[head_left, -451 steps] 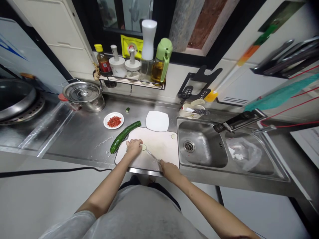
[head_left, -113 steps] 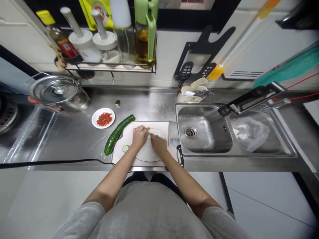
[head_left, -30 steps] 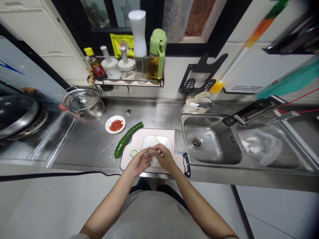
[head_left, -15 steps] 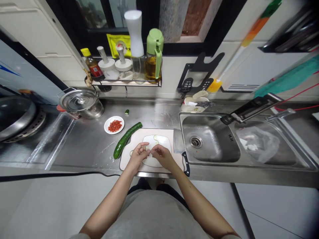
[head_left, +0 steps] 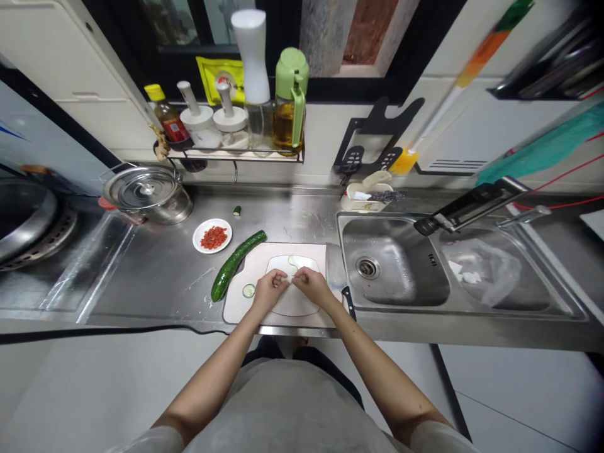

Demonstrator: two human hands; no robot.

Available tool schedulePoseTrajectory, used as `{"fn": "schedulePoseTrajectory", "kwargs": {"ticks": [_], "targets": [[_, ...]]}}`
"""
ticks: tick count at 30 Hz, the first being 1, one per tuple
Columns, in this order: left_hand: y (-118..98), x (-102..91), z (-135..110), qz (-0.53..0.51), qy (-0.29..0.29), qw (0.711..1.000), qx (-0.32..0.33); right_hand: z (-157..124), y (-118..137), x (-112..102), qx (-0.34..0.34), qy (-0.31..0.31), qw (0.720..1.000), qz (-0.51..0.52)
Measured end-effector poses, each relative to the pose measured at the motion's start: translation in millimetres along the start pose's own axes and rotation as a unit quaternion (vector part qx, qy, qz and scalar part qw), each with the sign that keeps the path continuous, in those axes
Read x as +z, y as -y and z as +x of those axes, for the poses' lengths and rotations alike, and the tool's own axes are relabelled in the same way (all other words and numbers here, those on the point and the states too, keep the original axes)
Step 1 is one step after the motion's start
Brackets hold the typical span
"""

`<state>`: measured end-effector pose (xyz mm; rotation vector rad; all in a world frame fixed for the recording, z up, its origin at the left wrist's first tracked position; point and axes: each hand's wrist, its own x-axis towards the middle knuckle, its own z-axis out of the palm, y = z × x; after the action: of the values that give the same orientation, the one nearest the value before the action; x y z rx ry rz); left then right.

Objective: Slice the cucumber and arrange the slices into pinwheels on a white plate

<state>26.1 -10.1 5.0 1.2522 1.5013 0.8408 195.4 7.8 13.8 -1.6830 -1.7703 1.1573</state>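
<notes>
Fingertips pinched, my left hand (head_left: 270, 290) and my right hand (head_left: 311, 286) almost meet over a white rounded-square area (head_left: 295, 306), a plate or a printed panel, on the pale cutting board (head_left: 238, 308). Between them is what looks like a small pale cucumber piece, mostly hidden by the fingers. A thin green-edged cucumber strip (head_left: 293, 260) lies just beyond the fingertips. Left of my left hand, a round cucumber slice (head_left: 248, 290) rests flat on the board. The long cucumber (head_left: 236, 267) lies along the board's left edge. At the right side is a knife (head_left: 349, 303) with a black handle.
A small white plate (head_left: 194, 238) of red bits and a cucumber end (head_left: 236, 211) stand behind. A lidded pot (head_left: 172, 207) is at back left, the sink (head_left: 396, 296) at right. Above hangs a condiment rack (head_left: 264, 157) with bottles and jars.
Both hands have shifted slightly right relative to the board, and their fingertips are still close together. The round slice beside my left hand is now uncovered. The camera view has shifted a little.
</notes>
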Motion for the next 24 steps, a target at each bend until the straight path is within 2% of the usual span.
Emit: {"fn": "schedulePoseTrajectory", "kwargs": {"ticks": [5,10,15,24], "targets": [[-7,11.8,30,0.116,-0.015,0.993,-0.014,28,-4,-6,0.015,-0.001,0.995,-0.103],[-11,16.3,48,0.199,-0.026,0.979,-0.023,46,-3,-7,0.037,0.022,0.981,-0.189],[-11,16.9,55,0.248,-0.019,0.968,-0.033,52,2,-7,0.045,0.04,0.968,-0.245],[-9,20.9,60,0.307,-0.003,0.952,-0.022,58,9,-8,0.075,0.057,0.953,-0.287]]}}
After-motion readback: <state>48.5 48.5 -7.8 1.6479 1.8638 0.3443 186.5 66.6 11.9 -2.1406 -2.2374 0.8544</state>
